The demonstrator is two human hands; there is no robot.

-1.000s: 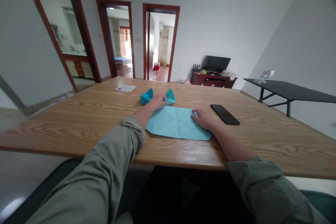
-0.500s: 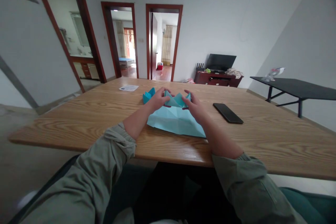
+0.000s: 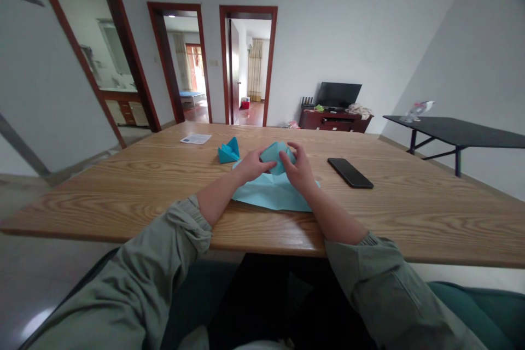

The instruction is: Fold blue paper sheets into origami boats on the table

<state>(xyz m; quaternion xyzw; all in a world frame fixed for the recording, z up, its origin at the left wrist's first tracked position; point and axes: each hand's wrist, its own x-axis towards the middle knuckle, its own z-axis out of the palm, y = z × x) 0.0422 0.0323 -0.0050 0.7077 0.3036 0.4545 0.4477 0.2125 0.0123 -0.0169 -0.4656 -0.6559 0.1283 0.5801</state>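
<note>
Light oak-grain wooden tabletop [image 3: 369, 216] in a white-walled room. Nearest, two forearms in rolled grey-green sleeves [image 3: 369, 268] reach in from the near edge. At mid-table lies a pale blue creased paper sheet [image 3: 270, 198], flat on the wood at its near side, its far middle gathered into a rounded peak [image 3: 278, 154]. Left hand [image 3: 253, 165] grasps the peak's left side with fingers and thumb; right hand [image 3: 299, 170] is curled around its right side. Neither has released. Step in hand, judged: gathering the sheet inward; the peak stands unflattened, its folds not yet pressed down.

Just left of the sheet sits a small teal folded-paper piece [image 3: 228, 151]. To the right, well apart, lies a black smartphone [image 3: 350, 173]. Far left: a white printed card [image 3: 196, 139]. Far right: a black folding table [image 3: 455, 126].
</note>
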